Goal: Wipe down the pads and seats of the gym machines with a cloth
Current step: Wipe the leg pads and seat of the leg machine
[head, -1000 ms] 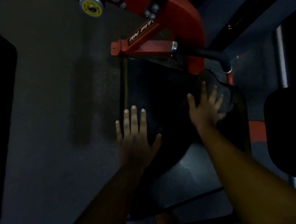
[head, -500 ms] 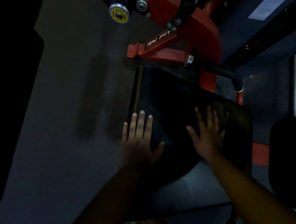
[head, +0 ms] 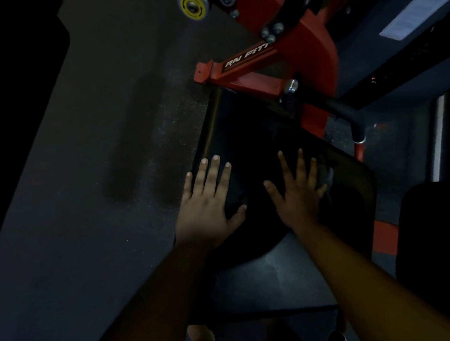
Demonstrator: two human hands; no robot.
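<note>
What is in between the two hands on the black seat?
Only bare black pad shows between the left hand and the right hand in the head view. A dark cloth peeks from under the right hand's far side.

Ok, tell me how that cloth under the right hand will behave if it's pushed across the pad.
The cloth looks floppy: it bunches beside the right hand, so it may crumple rather than slide flat. The pad looks smooth with a sheen, so it probably glides easily. The spread fingers should keep it from slipping out.
</note>
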